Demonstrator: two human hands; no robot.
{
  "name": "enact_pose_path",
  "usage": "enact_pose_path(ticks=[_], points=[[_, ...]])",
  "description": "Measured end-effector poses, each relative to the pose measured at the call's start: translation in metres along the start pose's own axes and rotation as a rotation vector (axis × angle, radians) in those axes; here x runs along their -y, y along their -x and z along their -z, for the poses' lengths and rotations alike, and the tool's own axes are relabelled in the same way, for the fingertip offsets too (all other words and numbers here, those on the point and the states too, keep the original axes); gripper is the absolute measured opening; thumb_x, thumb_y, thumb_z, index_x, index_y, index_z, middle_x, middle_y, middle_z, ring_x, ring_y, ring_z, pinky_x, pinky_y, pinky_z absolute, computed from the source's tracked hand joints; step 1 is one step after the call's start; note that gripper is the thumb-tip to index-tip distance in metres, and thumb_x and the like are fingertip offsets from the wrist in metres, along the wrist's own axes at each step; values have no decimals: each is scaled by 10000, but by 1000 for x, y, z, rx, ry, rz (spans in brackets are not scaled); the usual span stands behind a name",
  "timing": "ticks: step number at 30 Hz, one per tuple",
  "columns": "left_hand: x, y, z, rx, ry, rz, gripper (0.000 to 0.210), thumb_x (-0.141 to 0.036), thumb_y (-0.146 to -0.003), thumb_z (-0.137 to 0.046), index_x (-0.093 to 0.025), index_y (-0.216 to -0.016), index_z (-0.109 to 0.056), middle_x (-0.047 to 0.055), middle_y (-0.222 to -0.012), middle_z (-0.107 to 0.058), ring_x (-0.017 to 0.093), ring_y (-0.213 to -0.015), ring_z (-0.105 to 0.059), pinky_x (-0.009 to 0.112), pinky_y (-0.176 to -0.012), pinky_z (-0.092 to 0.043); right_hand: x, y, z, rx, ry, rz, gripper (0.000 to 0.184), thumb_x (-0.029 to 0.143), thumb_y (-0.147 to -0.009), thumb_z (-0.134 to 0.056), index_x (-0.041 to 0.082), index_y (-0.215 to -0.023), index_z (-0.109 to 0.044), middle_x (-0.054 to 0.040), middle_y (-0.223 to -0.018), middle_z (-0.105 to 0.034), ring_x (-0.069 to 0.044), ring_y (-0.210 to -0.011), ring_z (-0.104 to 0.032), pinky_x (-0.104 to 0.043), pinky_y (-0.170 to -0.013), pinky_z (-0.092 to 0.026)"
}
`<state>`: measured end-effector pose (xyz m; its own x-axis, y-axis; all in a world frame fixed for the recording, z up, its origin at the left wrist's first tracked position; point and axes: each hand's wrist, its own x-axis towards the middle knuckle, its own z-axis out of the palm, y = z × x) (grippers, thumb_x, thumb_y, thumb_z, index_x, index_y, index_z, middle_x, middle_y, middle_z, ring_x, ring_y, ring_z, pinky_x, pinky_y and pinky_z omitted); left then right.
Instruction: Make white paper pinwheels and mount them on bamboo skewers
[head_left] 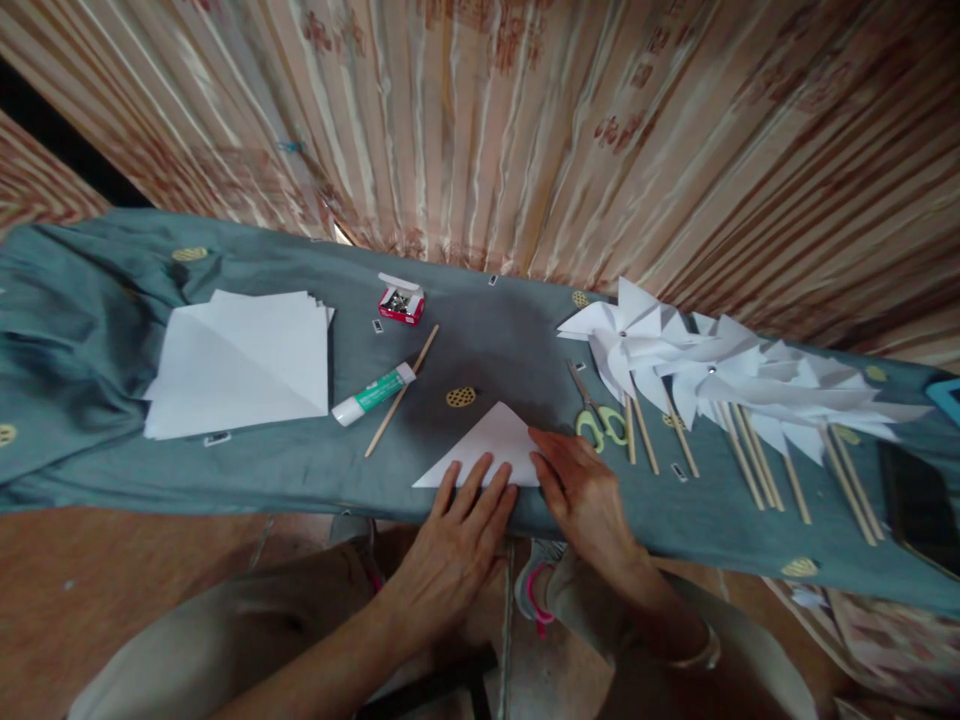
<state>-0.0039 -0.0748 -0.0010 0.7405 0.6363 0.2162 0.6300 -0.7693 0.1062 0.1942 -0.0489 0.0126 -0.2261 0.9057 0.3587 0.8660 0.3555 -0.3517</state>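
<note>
A sheet of white paper folded into a triangle [496,436] lies at the near edge of the cloth-covered table, its point facing away from me. My left hand [463,530] rests flat on its near folded edge with the fingers spread. At the right corner, my right hand [589,495] has its fingers bent together on the paper, gripping the edge. Scissors with light green handles [601,425] lie just beyond my right hand. To the left of the triangle are a thin wooden stick [386,425] and a green and white glue stick [375,393], which touch.
A stack of white paper [240,365] is at the left. A small open red box of metal pins [402,303] stands at the back. Several white paper pinwheels [705,370] on sticks overlap at the right, near a dark phone [919,500]. A pleated curtain [465,130] hangs behind the table.
</note>
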Motion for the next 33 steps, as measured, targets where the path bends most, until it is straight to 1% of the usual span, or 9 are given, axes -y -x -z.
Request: enact_pose_path(ticks=[6, 13, 19, 24, 29, 33], points=[[-1, 1, -2, 24, 37, 21, 611, -451, -928, -474, -87, -1410, -386, 155, -1508, -393, 380, -1420, -271, 587, -1118, -249, 0, -1, -2, -9, 27, 3, 302, 197, -956, -456, 86, -1178, -627, -136, -1059, -695, -257, -963, -623, -396, -855, -530], [-4, 3, -2, 52, 46, 44, 600, -445, -929, -475, -91, -1406, -394, 177, -1517, -367, 400, -1426, -243, 623, -1108, -241, -1, 1, -7, -10, 44, 3, 299, 202, -952, -462, 104, -1176, -635, -141, -1107, -679, -261, -1012, -606, -413, -901, -516], [-4, 1, -1, 80, 43, 55, 599, -455, -929, -469, -89, -1399, -403, 179, -1525, -350, 399, -1432, -227, 627, -1114, -235, -1, 0, -8, 5, 38, 10, 308, 201, -955, -453, 97, -1185, -631, -143, -1111, -672, -256, -1007, -593, -408, -891, -522], [-4, 2, -2, 90, 42, 55, 615, -462, -926, -471, -94, -1411, -388, 184, -1534, -331, 398, -1448, -175, 637, -1118, -224, -1, 0, -7, 13, 33, 0, 319, 213, -962, -435, 126, -1204, -624, -137, -1125, -667, -259, -1018, -591, -423, -897, -520], [-5, 2, -2, 112, 49, 61, 614, -457, -930, -462, -89, -1414, -380, 188, -1534, -329, 400, -1448, -171, 639, -1118, -228, 0, 0, -8, 29, 24, -18, 335, 224, -970, -409, 161, -1226, -614, -129, -1132, -658, -261, -1025, -592, -441, -911, -513], [-5, 2, -3, 103, 47, 62, 612, -440, -937, -453, -87, -1428, -360, 188, -1537, -323, 400, -1449, -165, 644, -1117, -223, -1, 1, -9, 31, 26, -18, 335, 228, -969, -409, 171, -1231, -611, -124, -1129, -654, -259, -1030, -587, -438, -920, -509]])
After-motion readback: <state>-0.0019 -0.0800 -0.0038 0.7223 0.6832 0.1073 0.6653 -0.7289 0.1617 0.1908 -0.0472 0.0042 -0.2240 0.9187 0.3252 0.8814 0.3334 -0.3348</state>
